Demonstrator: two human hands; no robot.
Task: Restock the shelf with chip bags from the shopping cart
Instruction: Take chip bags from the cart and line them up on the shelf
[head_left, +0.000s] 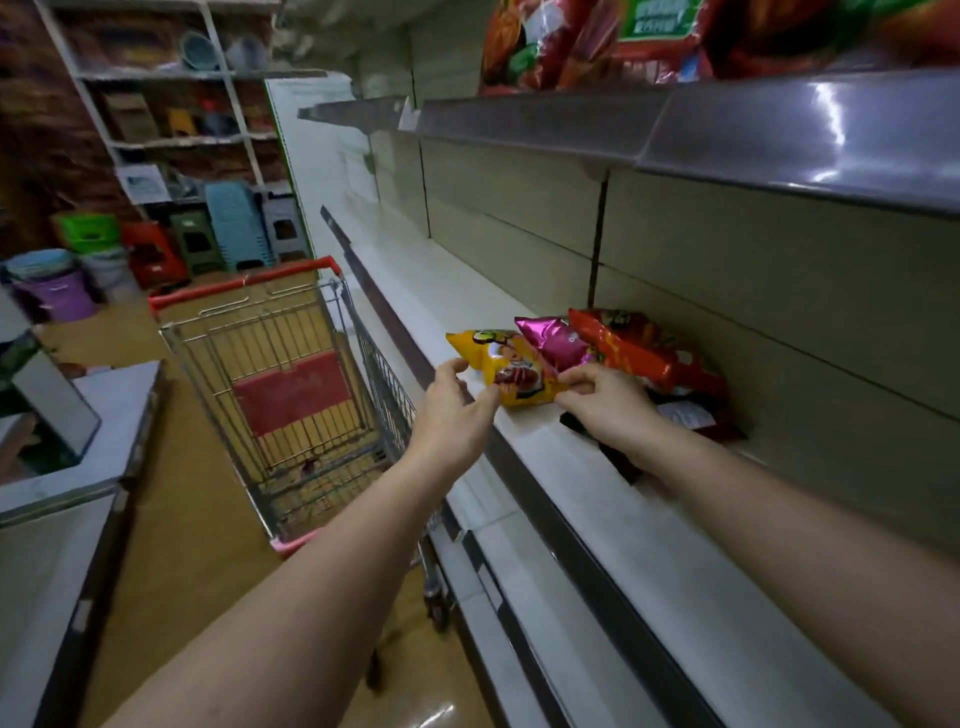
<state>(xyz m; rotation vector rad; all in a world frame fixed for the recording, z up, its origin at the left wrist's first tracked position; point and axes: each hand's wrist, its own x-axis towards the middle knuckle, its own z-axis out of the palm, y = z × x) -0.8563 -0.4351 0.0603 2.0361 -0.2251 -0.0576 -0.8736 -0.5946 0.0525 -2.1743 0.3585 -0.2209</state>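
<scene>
The yellow chip bag (511, 371) lies on the shelf (613, 499), leaning on the pink bag (556, 343) and red bag (644, 348) so they sit in a row. My right hand (605, 402) pinches its near corner to line it up. My left hand (457, 410) has loose fingers beside the bag's other end; I think they just touch it. The shopping cart (291, 384) looks nearly empty, with one small thing on its floor.
</scene>
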